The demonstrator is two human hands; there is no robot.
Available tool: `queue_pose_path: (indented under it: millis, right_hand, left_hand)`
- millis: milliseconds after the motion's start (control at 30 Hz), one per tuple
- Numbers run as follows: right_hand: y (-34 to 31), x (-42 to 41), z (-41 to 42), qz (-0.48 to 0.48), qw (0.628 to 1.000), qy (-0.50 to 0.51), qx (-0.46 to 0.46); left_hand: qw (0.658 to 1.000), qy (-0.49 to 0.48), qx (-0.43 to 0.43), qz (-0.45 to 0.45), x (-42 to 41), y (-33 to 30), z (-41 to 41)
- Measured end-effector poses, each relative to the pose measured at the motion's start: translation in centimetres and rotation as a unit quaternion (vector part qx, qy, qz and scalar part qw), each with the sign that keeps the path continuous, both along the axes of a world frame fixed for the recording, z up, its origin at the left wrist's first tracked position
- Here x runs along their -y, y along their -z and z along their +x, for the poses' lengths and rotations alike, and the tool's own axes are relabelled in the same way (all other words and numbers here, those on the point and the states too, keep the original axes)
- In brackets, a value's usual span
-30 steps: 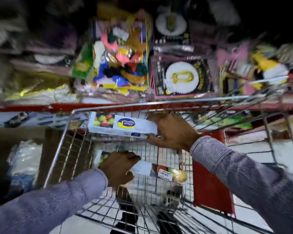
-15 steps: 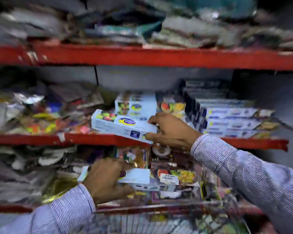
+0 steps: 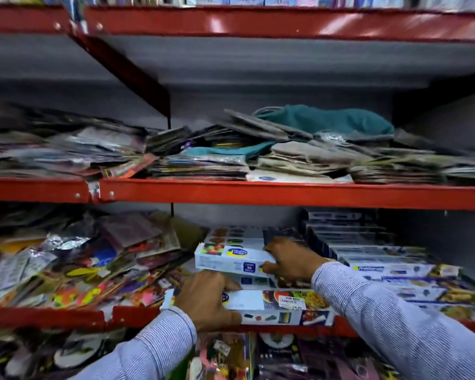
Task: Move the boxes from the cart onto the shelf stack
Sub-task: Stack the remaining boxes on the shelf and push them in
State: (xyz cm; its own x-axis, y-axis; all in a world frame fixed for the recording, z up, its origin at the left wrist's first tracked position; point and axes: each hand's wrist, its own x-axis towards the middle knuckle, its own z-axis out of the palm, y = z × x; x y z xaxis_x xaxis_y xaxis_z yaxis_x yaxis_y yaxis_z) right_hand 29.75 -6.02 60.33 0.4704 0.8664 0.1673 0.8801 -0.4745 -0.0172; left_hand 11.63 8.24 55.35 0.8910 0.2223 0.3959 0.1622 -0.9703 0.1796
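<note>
My right hand (image 3: 292, 260) grips the right end of a long white box (image 3: 232, 259) with a fruit picture and a blue-and-yellow logo, holding it over a low stack of like boxes (image 3: 232, 234) on the red shelf (image 3: 285, 193). Lower down, my left hand (image 3: 207, 301) holds a second long white box (image 3: 283, 307) with food pictures and a price label, level with the front lip of the lower shelf (image 3: 132, 315). A taller stack of similar boxes (image 3: 381, 267) stands to the right. The cart is out of view.
Loose colourful packets (image 3: 74, 267) fill the left part of the same shelf. Flat paper bags and a teal cloth (image 3: 324, 120) lie on the shelf above. More hanging packets (image 3: 222, 355) show below the lower shelf edge.
The view has swung up from the cart to the shelves. Both hands have carried their boxes up and forward; the right box now sits over the low stack.
</note>
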Motion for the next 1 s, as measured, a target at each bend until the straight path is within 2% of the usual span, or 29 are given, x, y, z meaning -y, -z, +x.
queue_pose_path:
  millis: [233,733,1000]
  right_hand:
    - [2.4,-2.3,2.2,-0.028,0.999,0.025,-0.003]
    - [4.2,-4.4,5.2,0.030,0.999,0.020,0.038]
    - [2.5,-4.2,7.4,-0.006,0.998,0.009,-0.055]
  left_hand:
    - [1.000,0.007,-0.008,0.000,-1.5,0.7,2.0]
    - [1.000,0.007,0.012,-0.005,-3.3,1.6,3.9]
    - [1.000,0.008,0.006,-0.013,-4.3,-0.1,6.6]
